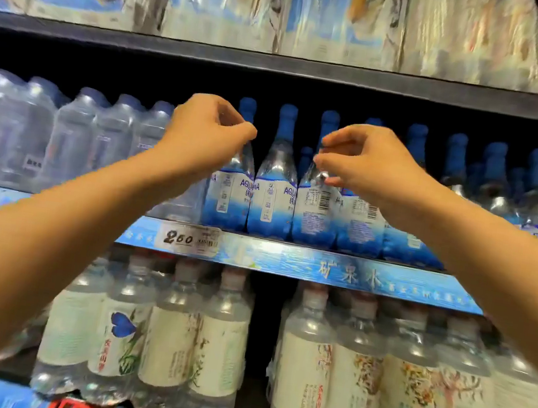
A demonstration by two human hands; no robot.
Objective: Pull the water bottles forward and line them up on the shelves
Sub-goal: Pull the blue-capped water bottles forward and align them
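On the middle shelf: blue-capped bottles (275,184) stand upright in a front row at the lip, labels touching, directly above and to the right of the price tag (188,239).
Behind the row: more blue caps show in the dark gap further back, so some bottles likely need pulling forward.
Label facing: the two bottles just above the price tag show their brand name; the next ones to the right show barcodes.
Left hand (206,136): up and left of the price tag, fingers curled, tips at the neck of the leftmost bottle; whether they actually pinch it I cannot tell.
Right hand (366,164): up and right of the tag, fingers curled at the neck of a barcode-facing bottle; contact likewise unclear.
Handling, as a judgement: full bottles, moderately heavy, thin clear plastic that flexes at the body and may be slick; tall and narrow, so tippy. The stiff neck below the cap looks the best hold for sliding one forward.
Left of the tag: shrink-wrapped packs of clear bottles (73,138).
Below the tag: wrapped packs with pale illustrated labels (168,345).
Above: blurred wrapped packs (227,0) on the top shelf.
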